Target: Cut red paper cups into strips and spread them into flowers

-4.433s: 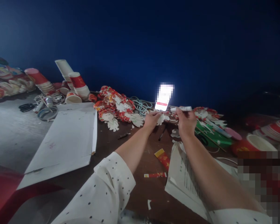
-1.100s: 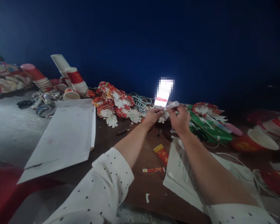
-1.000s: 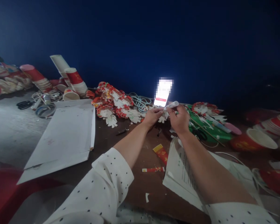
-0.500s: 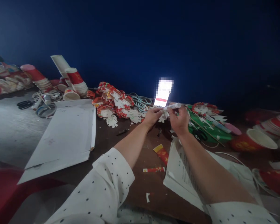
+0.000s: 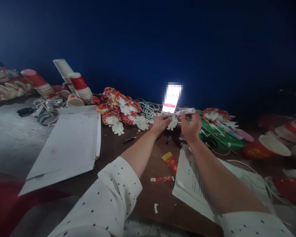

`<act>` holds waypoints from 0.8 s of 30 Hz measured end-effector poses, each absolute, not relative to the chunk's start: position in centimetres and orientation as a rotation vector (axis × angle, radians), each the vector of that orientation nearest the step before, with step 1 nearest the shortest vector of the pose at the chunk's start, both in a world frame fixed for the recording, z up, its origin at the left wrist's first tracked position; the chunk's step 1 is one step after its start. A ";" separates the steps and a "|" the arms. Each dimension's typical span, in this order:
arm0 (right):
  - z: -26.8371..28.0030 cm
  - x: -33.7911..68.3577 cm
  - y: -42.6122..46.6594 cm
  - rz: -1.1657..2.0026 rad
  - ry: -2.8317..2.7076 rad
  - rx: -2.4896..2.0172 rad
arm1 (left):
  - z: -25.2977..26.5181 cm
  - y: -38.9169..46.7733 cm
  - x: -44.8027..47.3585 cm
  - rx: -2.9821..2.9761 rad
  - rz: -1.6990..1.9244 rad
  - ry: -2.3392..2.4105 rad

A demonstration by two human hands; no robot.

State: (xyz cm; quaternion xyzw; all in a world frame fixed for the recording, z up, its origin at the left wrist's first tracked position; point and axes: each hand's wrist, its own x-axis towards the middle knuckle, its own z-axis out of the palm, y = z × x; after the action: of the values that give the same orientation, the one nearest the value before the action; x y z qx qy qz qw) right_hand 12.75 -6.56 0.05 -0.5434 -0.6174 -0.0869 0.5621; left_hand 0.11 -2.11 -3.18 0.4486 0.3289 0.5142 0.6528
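My right hand (image 5: 191, 126) is closed around a white marker-like pen (image 5: 187, 111), whose tip points left towards my left hand. My left hand (image 5: 161, 123) pinches a small white paper cutout (image 5: 172, 123) with fringed lower edges; its upper part is hard to make out. A lit phone (image 5: 171, 98) stands upright just behind both hands. To the left lies a heap of similar paper figures (image 5: 120, 108) with red and orange edging. A coil of light blue cord (image 5: 148, 108) sits between the heap and the phone.
At left are a white board (image 5: 69, 141), black scissors (image 5: 26, 112) and stacked paper cups (image 5: 80, 85). A green sheet (image 5: 219, 140) with more cutouts lies at right, near a red cup (image 5: 266, 148). Printed papers (image 5: 187, 177) and red strips (image 5: 162, 179) are in front.
My right hand has shifted slightly right with the pen, and the pen's tip has drawn back a little. More of the cutout shows between my hands; my left hand stays nearly in place.
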 end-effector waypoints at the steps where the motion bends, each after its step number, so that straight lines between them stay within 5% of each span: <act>1: 0.1 12.7 -6.6 -0.199 -1.460 -1.281 | -3.1 -2.2 0.1 1.015 1.164 0.750; 24: -0.9 12.9 -5.9 -0.226 -1.589 -1.221 | -2.9 -2.5 0.0 1.148 1.160 0.814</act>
State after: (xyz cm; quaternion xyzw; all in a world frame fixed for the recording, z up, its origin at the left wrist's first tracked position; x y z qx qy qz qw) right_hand 12.85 -5.91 -0.89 -0.5123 -0.6667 -0.0946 0.5330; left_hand 0.01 -2.50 -2.89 0.4977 0.3528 0.5027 0.6124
